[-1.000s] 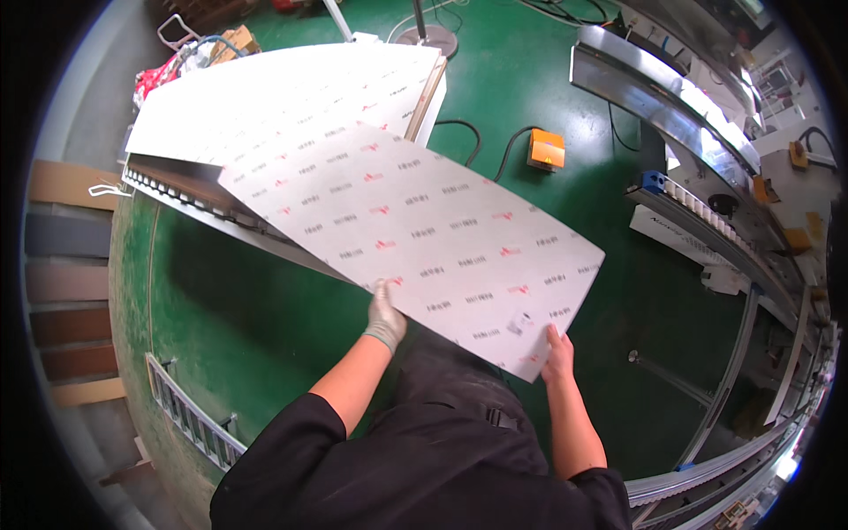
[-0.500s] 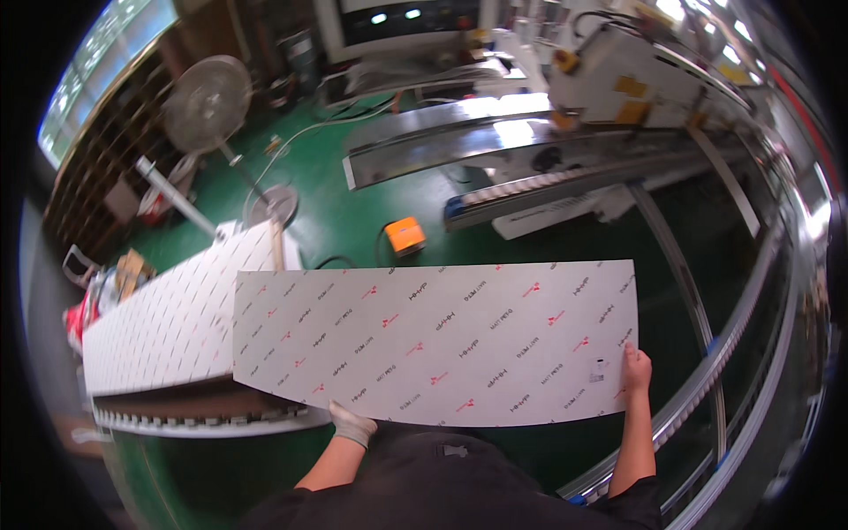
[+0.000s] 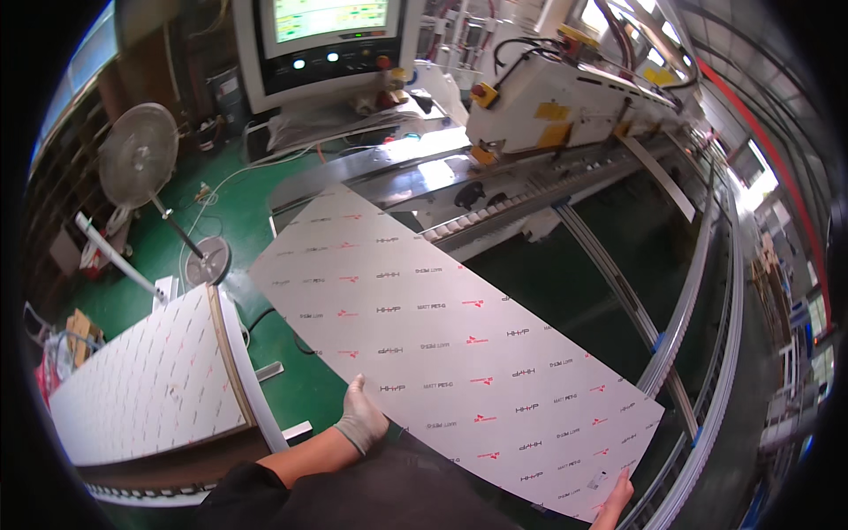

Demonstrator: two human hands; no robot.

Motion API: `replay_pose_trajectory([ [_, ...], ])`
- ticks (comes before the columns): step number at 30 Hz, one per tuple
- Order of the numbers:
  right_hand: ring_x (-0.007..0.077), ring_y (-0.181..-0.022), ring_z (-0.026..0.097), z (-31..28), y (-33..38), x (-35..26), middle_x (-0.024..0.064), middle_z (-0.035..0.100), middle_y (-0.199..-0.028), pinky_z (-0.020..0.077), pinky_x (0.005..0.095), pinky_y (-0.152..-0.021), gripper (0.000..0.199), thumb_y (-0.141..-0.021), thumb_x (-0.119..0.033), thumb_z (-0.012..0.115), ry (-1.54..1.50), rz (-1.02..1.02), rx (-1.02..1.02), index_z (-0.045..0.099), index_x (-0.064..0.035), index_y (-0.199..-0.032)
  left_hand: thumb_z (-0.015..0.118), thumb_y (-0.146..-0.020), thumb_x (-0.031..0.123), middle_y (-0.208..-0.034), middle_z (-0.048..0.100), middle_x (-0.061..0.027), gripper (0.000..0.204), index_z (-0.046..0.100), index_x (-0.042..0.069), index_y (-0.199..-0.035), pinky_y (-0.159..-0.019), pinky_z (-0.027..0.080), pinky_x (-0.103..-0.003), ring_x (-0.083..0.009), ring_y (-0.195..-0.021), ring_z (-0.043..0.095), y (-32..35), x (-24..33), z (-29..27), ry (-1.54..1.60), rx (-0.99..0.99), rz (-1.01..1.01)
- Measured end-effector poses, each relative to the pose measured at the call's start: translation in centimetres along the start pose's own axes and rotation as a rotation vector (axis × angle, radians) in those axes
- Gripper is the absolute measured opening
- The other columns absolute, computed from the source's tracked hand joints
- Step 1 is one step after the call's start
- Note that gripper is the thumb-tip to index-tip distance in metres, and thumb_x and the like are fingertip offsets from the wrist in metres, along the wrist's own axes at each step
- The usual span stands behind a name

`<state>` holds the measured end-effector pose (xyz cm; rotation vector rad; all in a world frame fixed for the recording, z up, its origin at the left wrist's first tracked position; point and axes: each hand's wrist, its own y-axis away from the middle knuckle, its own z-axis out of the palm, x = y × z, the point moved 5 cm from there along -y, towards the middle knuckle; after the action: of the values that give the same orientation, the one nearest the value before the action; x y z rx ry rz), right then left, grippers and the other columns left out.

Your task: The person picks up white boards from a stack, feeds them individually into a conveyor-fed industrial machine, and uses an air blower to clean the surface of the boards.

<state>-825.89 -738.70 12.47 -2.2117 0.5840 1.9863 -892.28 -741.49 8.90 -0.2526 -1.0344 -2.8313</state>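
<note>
Left hand (image 3: 360, 417), grey-gloved, grips the near long edge of the panel (image 3: 442, 353), fingers wrapped under, thumb on top. Right hand (image 3: 611, 502) is at the panel's near right corner; only fingertips show at the frame's bottom edge, pressed flat against the sheet. Can't tell whether it clamps the edge.

The panel is one long white sheet with printed protective film, held in the air and slanting away from the body. Its far end sits over the infeed rollers (image 3: 477, 221) of the machine (image 3: 565, 106).

Step in hand, my read: carrying the sheet and lining it up with the feed track. Next move calls for squaring the far edge to the rollers and lowering it level, both hands keeping it from sagging.

Left of the panel: one stack of like panels (image 3: 146, 380), top sheet filmed the same.
Beyond that stack, on the green floor: one pedestal fan (image 3: 137, 155).
Beyond the panel's far end: one control console with screen (image 3: 322, 35).
Right of the panel: curved rails (image 3: 707, 283), at least two.
</note>
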Motion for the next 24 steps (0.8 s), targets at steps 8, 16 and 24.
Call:
replay_pose_trajectory([
  [8, 0.0265, -0.108, 0.069, 1.2, 5.8, 3.1, 0.0162, 0.070, -0.121, 0.0557, 0.0393, -0.092, 0.058, -0.106, -0.042, 0.052, -0.026, 0.200, 0.213, 0.060, 0.0109, -0.129, 0.030, -0.105, 0.042, -0.151, 0.048, -0.0154, 0.058, 0.044, 0.005, -0.147, -0.118, 0.032, -0.057, -0.0366, -0.140, 0.044, -2.6, 1.0, 9.8, -0.198, 0.088, -0.245],
  [16, 0.0272, -0.109, 0.069, 5.5, 8.7, 5.3, 0.0163, 0.070, -0.121, 0.0558, 0.0401, -0.092, 0.059, -0.105, -0.043, 0.052, -0.050, 0.291, 0.341, 0.060, 0.0107, -0.130, 0.030, -0.107, 0.036, -0.154, 0.044, -0.0158, 0.054, 0.042, 0.001, -0.147, -0.119, 0.033, -0.055, -0.0375, -0.139, 0.047, -10.5, 3.8, 7.1, -0.377, -0.001, -0.287],
  [24, 0.0327, -0.110, 0.068, 7.6, 8.7, 5.7, 0.0191, 0.070, -0.120, 0.0552, 0.0440, -0.092, 0.065, -0.104, -0.048, 0.051, 0.006, 0.354, 0.427, 0.060, 0.0099, -0.131, 0.035, -0.109, 0.045, -0.140, 0.058, -0.0168, 0.059, 0.047, -0.001, -0.144, -0.110, 0.044, -0.045, -0.0299, -0.126, 0.058, -14.9, 12.6, 5.3, -0.962, -0.287, -0.228],
])
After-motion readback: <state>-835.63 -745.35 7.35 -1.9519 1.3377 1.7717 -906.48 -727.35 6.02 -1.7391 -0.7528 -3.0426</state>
